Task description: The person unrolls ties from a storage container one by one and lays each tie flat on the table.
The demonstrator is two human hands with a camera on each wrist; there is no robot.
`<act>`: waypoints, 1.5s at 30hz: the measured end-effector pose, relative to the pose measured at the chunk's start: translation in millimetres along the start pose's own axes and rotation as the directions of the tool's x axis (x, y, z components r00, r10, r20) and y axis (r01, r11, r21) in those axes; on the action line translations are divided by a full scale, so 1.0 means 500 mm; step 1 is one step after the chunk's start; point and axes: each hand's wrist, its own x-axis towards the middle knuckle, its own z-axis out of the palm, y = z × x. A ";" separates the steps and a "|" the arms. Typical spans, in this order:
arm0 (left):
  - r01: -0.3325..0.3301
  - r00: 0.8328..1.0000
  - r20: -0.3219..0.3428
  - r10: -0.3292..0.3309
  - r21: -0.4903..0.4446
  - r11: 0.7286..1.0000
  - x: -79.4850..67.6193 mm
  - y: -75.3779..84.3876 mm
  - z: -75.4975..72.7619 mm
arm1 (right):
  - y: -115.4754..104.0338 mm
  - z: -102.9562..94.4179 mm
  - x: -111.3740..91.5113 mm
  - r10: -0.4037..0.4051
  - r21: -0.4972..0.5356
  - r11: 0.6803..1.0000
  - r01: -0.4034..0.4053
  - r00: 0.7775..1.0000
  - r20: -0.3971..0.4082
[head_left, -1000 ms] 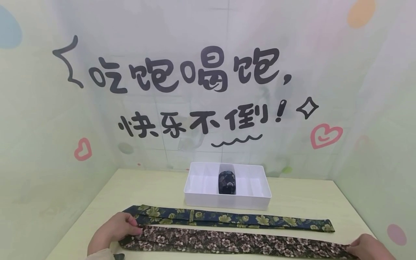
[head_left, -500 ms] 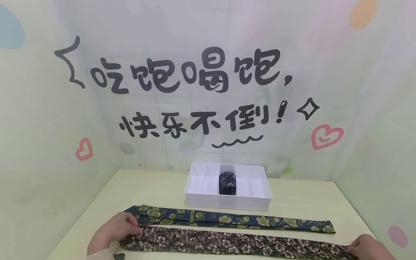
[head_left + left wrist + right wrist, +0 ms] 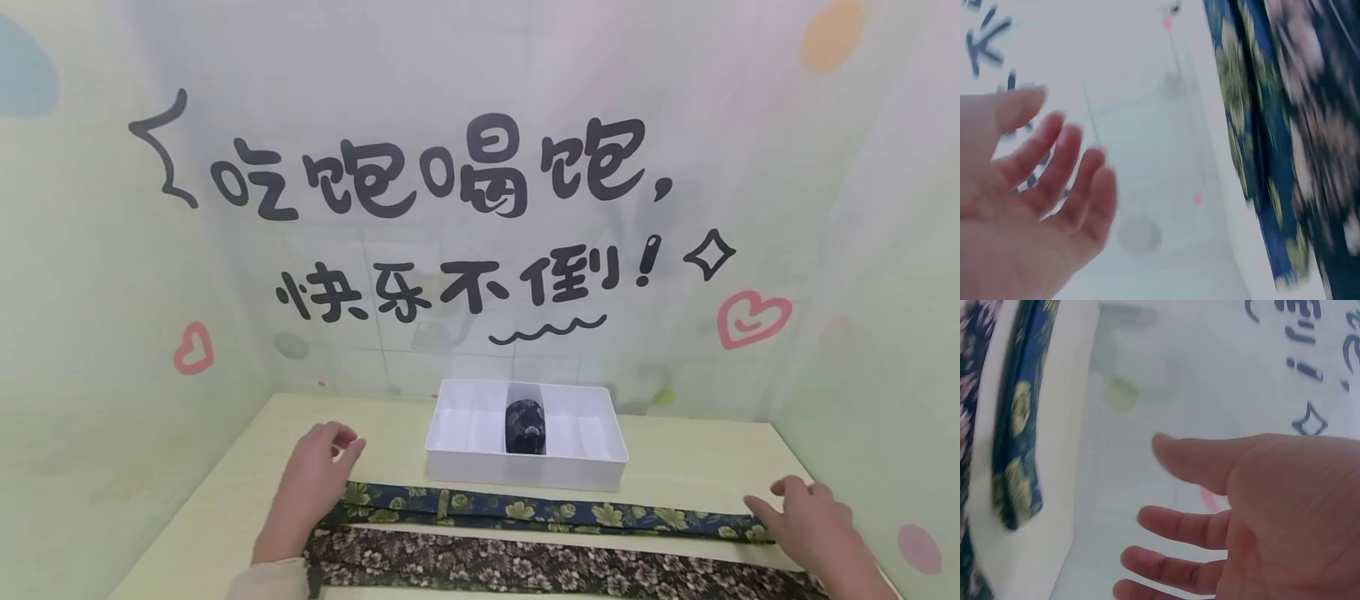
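Observation:
Two neckties lie flat, side by side and roughly parallel. The farther blue necktie [image 3: 517, 508] has yellow-green flowers; the nearer dark necktie [image 3: 540, 562] has pinkish-white flowers. My left hand [image 3: 311, 479] is over the left end of the blue necktie, fingers loosely curved and holding nothing, and its forearm hides the tie ends there. At the other end, my right hand [image 3: 813, 521] overlaps the blue necktie's tip, thumb and fingers apart. In the right wrist view the right palm [image 3: 1291, 506] shows with nothing in it.
Behind the neckties stands a white divided box [image 3: 525, 471], with a rolled dark floral necktie [image 3: 525, 427] in its middle compartment. The pale table [image 3: 360, 417] ends at a printed wall panel [image 3: 465, 250], with side panels left and right.
Both hands have let go of the dark necktie's ends. They have moved forward, away from the body, over the ends of the blue necktie. The neckties and box stay in place.

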 end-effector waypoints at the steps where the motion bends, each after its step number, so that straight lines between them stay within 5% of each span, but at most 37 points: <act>1: -0.026 0.999 -0.026 0.027 0.009 1.000 0.004 0.012 0.012 | -0.018 -0.001 0.004 -0.023 0.005 1.000 0.023 0.999 -0.023; 6: -0.138 0.985 -0.097 0.145 0.071 0.988 0.025 0.065 0.066 | -0.107 0.011 0.027 -0.169 -0.003 0.985 0.171 0.973 -0.155; 13: -0.224 0.967 -0.092 0.239 0.150 0.963 0.043 0.126 0.127 | -0.209 0.063 0.064 -0.346 -0.072 0.937 0.342 0.877 -0.333; 21: -0.261 0.957 -0.065 0.283 0.236 0.936 0.060 0.158 0.194 | -0.280 0.097 0.102 -0.444 -0.109 0.891 0.440 0.797 -0.409; 31: -0.280 0.956 -0.024 0.293 0.231 0.932 0.071 0.190 0.241 | -0.341 0.125 0.135 -0.572 -0.197 0.815 0.545 0.699 -0.429; 41: -0.289 0.948 -0.054 0.315 0.277 0.916 0.076 0.208 0.260 | -0.394 0.141 0.156 -0.638 -0.233 0.766 0.600 0.663 -0.391; 45: -0.314 0.940 -0.037 0.339 0.298 0.901 0.075 0.215 0.264 | -0.417 0.141 0.159 -0.658 -0.235 0.751 0.617 0.671 -0.342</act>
